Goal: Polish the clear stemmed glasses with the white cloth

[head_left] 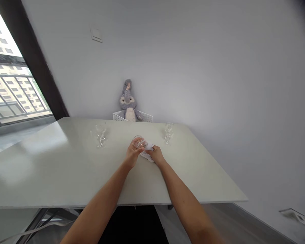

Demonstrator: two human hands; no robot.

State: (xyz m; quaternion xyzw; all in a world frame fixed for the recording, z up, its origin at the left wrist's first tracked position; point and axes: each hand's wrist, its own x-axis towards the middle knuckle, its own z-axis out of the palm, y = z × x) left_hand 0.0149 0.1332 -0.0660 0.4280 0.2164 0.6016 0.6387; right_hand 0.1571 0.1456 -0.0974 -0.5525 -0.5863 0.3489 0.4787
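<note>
Across the pale table (86,173), our clear glass (139,141) is held above the middle, between the glassware groups on either side. Our left hand (132,153) curls partly closed around it; our right (156,155) pinches a white cloth (147,156) against it. Slick glass could twist free if the cloth were pushed harder than our left fingers grip.

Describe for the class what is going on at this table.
A person's left hand holds a clear glass above the table, while the right hand holds a white cloth against it. More clear glassware stands on both sides, some to the left and some to the right. A grey plush toy sits beyond the far edge.
</note>
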